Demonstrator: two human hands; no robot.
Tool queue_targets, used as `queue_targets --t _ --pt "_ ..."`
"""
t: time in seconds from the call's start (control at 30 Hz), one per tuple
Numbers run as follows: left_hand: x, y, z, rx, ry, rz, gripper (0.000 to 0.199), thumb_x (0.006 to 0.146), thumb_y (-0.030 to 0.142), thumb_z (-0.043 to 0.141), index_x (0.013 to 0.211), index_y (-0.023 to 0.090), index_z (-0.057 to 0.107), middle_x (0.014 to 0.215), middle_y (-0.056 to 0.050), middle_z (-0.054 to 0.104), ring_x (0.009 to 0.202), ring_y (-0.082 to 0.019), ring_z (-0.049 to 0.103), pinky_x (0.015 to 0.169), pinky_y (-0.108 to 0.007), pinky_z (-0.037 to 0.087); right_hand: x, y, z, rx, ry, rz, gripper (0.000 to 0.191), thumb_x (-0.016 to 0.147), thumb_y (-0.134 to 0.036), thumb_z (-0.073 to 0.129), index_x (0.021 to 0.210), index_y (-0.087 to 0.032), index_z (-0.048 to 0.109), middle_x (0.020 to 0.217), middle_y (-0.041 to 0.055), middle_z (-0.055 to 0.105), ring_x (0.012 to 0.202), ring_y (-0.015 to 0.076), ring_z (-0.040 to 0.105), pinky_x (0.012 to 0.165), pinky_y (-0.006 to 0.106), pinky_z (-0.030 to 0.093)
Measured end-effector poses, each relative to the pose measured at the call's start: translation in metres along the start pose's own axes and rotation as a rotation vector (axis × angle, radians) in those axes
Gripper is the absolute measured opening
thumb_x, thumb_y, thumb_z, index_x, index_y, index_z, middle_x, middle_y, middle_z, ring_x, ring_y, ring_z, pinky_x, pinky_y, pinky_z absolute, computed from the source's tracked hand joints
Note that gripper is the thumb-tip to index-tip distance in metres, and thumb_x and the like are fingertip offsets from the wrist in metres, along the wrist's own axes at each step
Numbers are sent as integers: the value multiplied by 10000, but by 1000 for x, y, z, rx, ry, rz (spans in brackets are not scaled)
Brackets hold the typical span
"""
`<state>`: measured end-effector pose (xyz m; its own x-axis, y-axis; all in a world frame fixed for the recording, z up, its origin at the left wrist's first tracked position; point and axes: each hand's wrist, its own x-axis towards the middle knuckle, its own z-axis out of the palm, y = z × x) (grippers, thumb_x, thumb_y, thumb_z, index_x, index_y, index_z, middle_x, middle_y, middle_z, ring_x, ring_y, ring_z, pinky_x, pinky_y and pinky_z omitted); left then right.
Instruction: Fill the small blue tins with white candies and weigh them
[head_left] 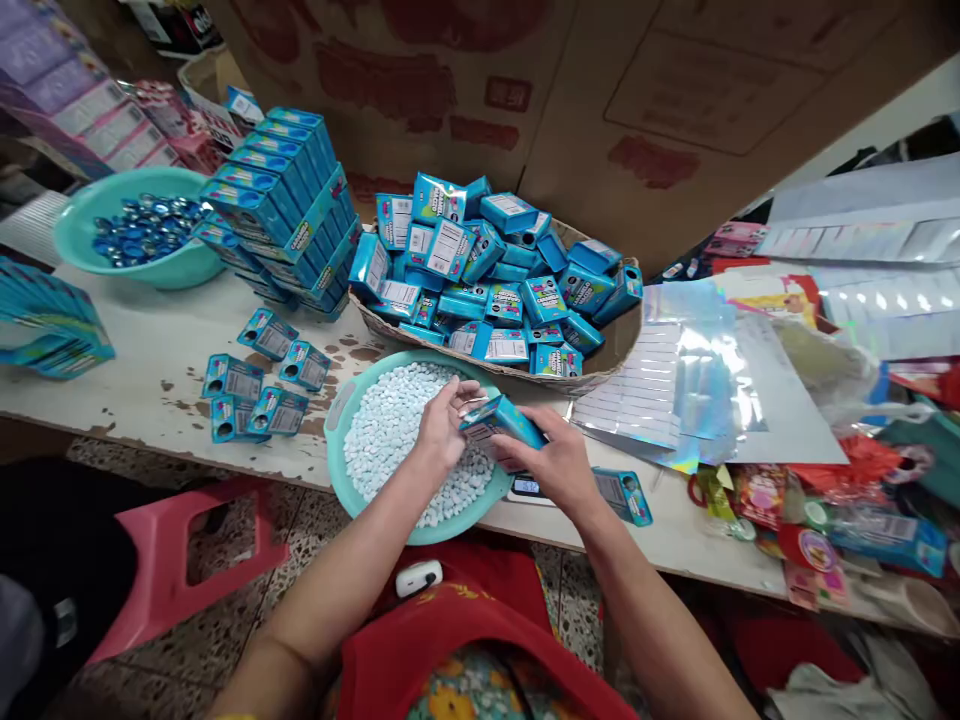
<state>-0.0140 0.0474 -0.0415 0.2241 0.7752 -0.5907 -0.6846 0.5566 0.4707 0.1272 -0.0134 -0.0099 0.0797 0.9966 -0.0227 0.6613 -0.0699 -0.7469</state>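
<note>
Over a turquoise basin (335, 455) of small white candies (390, 430), a blue candy box (502, 418) is held tilted. My right hand (553, 455) grips its right end, thumb above and fingers below. At the box's left end, the curled fingers of my left hand (444, 425) close on what looks like its pale end flap; the exact contact is partly hidden. A small digital scale (527, 487) shows a lit display beneath my right wrist. Beside it on the table lies another blue box (624, 495), flat-looking.
A cut-down carton (615, 365) heaped with blue boxes stands behind the basin. Several boxes (274, 410) lie at left, near stacked boxes (292, 210) and a bowl (187, 265) of blue wrapped sweets. Shiny sheets (697, 370) and packets (761, 495) cover the right. A pink stool (157, 550) stands lower left.
</note>
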Motion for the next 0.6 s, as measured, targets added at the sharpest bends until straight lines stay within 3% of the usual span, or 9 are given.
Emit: queue_targets --t 0.2,0.43,0.6 --pt "0 4 -14 -69 102 -87 204 812 284 567 736 108 637 718 -54 636 651 -140 609 650 -261 496 -1 0 8 75 -88 127 399 704 -531 690 914 -192 707 789 24 665 715 182 589 670 285 451" --pt "-7 9 -10 -56 134 -94 119 783 228 601 770 111 622 698 -30 596 585 -108 566 561 -221 472 -8 8 5 253 -89 159 438 663 -510 733 952 -185 676 822 13 670 746 177 582 678 278 452" --pt "-8 11 -8 32 77 -24 126 748 230 649 806 127 603 672 1 543 542 -80 508 535 -202 438 -25 16 7 419 -87 165 432 621 -430 782 957 -195 648 855 4 665 784 180 587 731 301 469"
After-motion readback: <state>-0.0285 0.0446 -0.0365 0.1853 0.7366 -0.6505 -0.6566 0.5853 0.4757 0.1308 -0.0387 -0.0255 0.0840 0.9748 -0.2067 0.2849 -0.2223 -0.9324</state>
